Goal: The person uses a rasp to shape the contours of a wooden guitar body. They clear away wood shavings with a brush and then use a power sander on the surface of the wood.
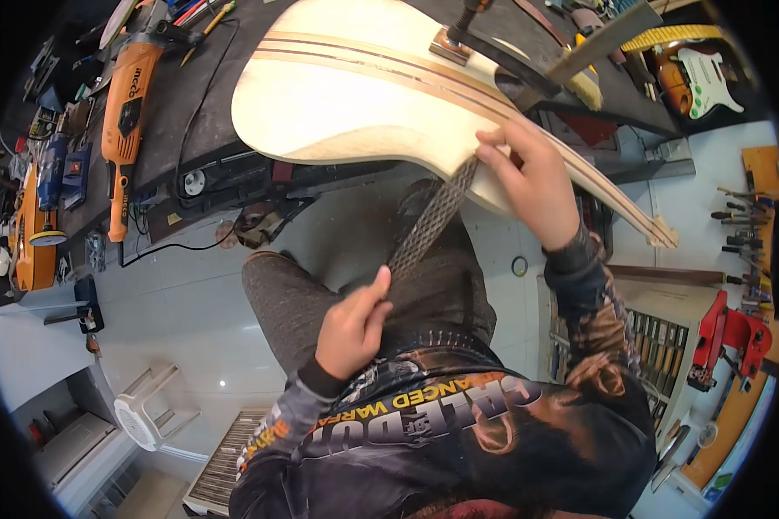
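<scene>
A long rasp [433, 221] with an open lattice of teeth runs slantwise between my two hands. Its lower end is in my left hand [353, 327], whose fingers are closed round it. Thumb and fingers of my right hand [535, 180] pinch the far end, close to the wood. The rasp lies against the near edge of a pale, unfinished guitar body [320, 99], by the inner curve of its horn. Darker stripes run lengthwise through the body into the neck [614, 195], which points right. A bar clamp [506, 62] presses on the body near the neck.
The dark workbench [190, 95] carries an orange power tool [128, 121] with a trailing cord, and assorted tools. Another guitar [699, 82] stands at the far right. A white stool [147, 406], a red vise-like tool [727, 342] and a rack of files [658, 346] are around me.
</scene>
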The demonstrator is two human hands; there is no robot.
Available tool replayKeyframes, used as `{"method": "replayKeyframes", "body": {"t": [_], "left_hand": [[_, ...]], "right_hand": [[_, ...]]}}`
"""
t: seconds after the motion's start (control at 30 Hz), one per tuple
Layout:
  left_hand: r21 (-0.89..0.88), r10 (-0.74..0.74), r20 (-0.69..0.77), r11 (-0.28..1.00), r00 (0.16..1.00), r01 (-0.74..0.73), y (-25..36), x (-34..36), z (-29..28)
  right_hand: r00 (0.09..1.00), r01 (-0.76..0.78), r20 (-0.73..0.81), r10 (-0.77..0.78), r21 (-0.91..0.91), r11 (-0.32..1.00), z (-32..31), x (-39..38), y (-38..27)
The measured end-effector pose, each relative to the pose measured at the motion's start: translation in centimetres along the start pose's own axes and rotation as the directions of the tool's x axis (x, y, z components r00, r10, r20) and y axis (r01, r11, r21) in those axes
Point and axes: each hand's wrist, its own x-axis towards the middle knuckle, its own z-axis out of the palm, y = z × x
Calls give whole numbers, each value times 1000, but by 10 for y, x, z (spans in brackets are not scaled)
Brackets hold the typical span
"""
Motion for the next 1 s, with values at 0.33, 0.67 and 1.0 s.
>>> {"method": "replayKeyframes", "body": {"t": [0.33,0.67,1.0], "left_hand": [[37,155,-195,988,969,-151,1,25,-3],[-19,-10,-207,1000,978,6,17,46,-11],[-37,-65,-219,998,974,59,19,65,-13]], "right_hand": [[991,133,29,-131,-81,988,8,41,2],[968,249,-13,-249,-22,968,22,79,10],[952,303,-36,-303,-2,953,27,104,12]]}}
